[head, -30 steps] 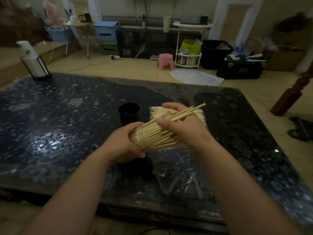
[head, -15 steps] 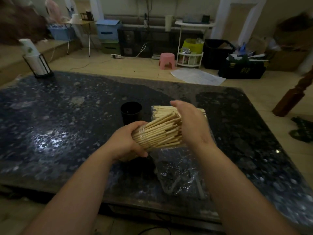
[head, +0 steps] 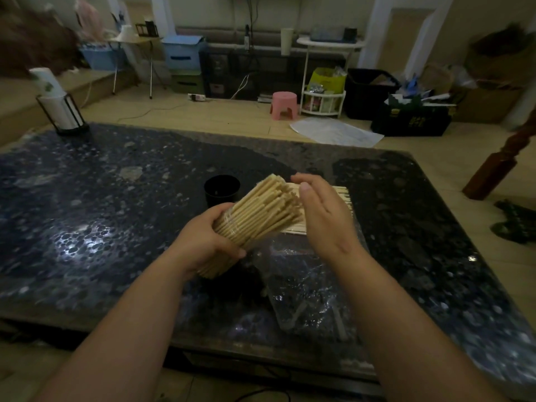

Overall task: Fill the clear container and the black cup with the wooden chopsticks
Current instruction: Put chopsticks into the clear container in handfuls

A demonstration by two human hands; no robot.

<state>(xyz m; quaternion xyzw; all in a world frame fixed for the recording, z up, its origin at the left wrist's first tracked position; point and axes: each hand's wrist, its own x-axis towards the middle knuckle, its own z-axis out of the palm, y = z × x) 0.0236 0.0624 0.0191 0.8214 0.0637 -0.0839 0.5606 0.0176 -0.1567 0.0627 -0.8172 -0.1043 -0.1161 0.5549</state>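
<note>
**A:** What lies around the work?

**B:** A dark speckled table (head: 87,198). At its far left corner a black wire stand (head: 61,111) holds a stack of paper cups. On the floor beyond are a pink stool (head: 284,104) and a white sheet (head: 333,132).

**A:** Is anything in the way?

**B:** A crumpled plastic bag (head: 304,285) lies on the near part of the table, under and between the forearms. A flat row of loose chopsticks (head: 343,195) lies on the table behind the right hand, which hides most of it. The black cup (head: 222,190) stands upright just beyond the left hand. I cannot tell what is inside it.

**A:** And the hands?

**B:** The left hand (head: 208,242) is curled round the clear container (head: 229,227) and holds it above the table. The right hand (head: 322,216) has straight fingers and grips nothing. Its palm faces the far ends of the sticks, either touching them or just beside them; I cannot tell which.

**A:** How does the container look?

**B:** It is packed tight with pale wooden chopsticks (head: 261,210) and tilted, the far ends rising to the right. The clear wall shows only as a glossy band by the left fingers. The stick ends stand uneven, and a few poke out below the left hand.
</note>
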